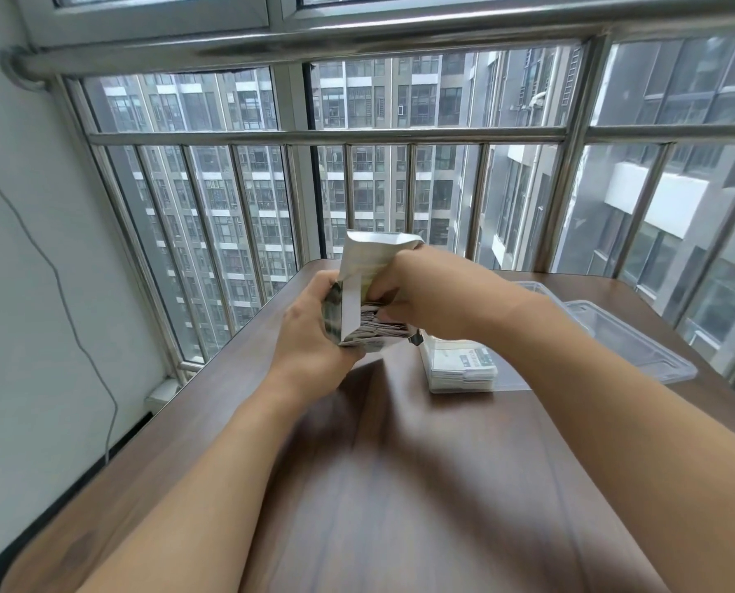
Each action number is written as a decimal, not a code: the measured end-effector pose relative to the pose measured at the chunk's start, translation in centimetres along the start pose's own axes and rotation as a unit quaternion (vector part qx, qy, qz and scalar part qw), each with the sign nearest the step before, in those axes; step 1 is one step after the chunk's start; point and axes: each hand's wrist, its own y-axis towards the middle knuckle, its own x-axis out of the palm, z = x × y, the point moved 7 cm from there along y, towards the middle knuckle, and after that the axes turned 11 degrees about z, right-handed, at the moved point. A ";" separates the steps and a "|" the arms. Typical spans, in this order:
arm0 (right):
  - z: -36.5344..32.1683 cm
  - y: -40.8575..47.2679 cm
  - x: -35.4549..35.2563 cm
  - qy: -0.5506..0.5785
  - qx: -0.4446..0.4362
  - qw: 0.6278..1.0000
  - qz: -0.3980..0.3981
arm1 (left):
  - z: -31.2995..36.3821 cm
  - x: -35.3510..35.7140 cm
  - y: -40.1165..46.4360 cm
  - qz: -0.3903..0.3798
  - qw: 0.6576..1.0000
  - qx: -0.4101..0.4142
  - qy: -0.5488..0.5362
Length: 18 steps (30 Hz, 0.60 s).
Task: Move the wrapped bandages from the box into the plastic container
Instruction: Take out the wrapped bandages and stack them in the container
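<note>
Cardboard box point(357, 301) between left hand point(310, 331), right hand point(425, 293)

Soft, even daylight enters through the barred window point(400, 164) ahead, overcast and without hard glare. The wooden tabletop point(400, 485) carries a pale sheen and diffuse shadows under the forearms toward its near edge. Wide-angle distortion bends the window bars and frame outward at the picture's edges. The forearms and the near tabletop look blurred; the buildings outside are fairly sharp.
</note>
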 end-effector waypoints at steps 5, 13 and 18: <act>0.4 0.1 0.2 0.040 0.015 0.999 0.003 | 0.0 0.0 0.1 -0.003 1.000 0.006 0.000; 0.4 0.1 0.0 0.026 0.012 0.999 0.026 | 0.0 0.1 0.0 -0.006 1.000 0.001 -0.005; -0.2 0.1 0.2 -0.049 -0.007 0.998 0.039 | 0.0 0.1 0.0 -0.010 1.000 0.010 -0.001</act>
